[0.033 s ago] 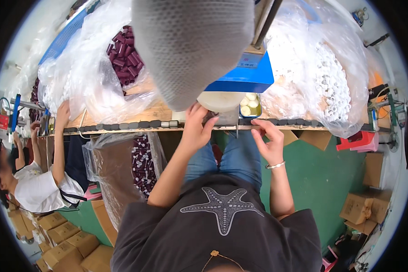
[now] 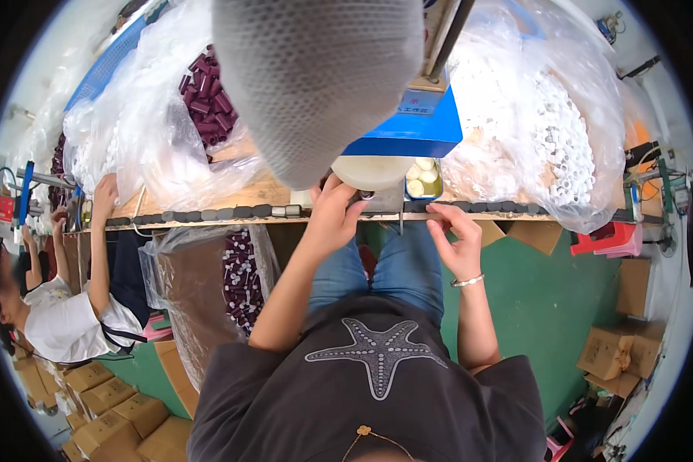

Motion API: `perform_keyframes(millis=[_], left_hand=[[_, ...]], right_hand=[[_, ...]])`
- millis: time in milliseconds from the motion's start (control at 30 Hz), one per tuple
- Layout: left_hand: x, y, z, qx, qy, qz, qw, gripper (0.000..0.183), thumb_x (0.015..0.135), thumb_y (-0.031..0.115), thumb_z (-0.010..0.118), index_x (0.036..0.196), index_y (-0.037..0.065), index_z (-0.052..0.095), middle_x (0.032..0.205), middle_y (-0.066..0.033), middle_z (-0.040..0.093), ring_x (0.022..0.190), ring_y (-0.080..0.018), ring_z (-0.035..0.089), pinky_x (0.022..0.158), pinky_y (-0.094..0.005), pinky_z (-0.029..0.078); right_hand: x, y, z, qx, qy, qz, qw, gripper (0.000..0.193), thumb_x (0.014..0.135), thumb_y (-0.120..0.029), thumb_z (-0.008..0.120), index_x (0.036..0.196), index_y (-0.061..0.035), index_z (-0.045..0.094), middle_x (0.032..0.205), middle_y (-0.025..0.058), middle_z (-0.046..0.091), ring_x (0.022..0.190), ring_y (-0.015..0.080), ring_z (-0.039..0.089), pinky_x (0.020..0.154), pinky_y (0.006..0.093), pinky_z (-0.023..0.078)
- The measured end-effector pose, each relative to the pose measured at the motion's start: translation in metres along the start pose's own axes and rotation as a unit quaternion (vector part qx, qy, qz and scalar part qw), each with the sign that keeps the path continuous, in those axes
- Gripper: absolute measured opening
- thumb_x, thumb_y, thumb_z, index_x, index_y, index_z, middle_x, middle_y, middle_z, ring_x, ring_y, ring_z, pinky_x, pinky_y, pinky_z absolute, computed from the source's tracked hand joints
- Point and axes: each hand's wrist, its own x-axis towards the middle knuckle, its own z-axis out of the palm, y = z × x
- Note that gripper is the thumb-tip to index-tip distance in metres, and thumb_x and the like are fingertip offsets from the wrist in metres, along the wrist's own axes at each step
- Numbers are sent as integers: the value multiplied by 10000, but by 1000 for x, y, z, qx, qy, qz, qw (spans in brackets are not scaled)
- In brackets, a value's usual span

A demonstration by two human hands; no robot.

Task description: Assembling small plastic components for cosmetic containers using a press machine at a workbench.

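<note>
Under the blue machine [image 2: 408, 137], my left hand [image 2: 333, 215] is closed, thumb and fingers pinching a small dark tube-like piece [image 2: 367, 195]. A pale rounded block [image 2: 371, 171] of the machine sits just above those fingers and hides some of the fingertips. At the dark-edged front of the workbench, my right hand [image 2: 460, 237] has its thumb and forefinger bent toward each other; whatever is between them is too small to make out. Close to it stands a small tin [image 2: 438, 187] of cream-coloured round pieces.
Maroon tubes [image 2: 209, 100] lie in clear plastic at the left, and white caps [image 2: 566, 154] fill a bag at the right. A large whitish textured shape [image 2: 316, 77] blocks the middle. Below the bench hangs an open bag of maroon pieces [image 2: 246, 281]. Another person [image 2: 77, 316] works at far left.
The view has shifted very slightly, and the textured shape appears a little further left. My left fingers have moved slightly around the dark piece. My right hand looks nearly unchanged.
</note>
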Motion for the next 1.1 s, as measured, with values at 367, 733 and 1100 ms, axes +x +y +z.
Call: perform_keyframes(millis=[367,733,1100], left_hand=[[4,6,2,160,20,48,986,338,746,164,737,1070,118,650,1131,-61,603,1132,-271,469,954,-447,242],[0,-6,4,190,73,80,976,210,710,127,748,908,106,680,1002,-33,652,1038,-267,512,902,-421,280],[2,-11,7,166,76,87,979,218,702,108,747,912,108,688,1022,-32,650,1051,-252,508,901,-396,279]], right_hand=[[-2,5,-9,4,-28,11,1000,205,795,-21,686,999,-12,673,907,97,685,675,149,607,599,255,475],[41,76,-110,-94,243,77,962,117,841,-75,666,931,-4,691,737,101,675,635,136,623,600,253,482],[80,182,-194,-265,189,205,923,244,734,-147,744,893,11,648,806,127,684,716,216,657,693,331,534]])
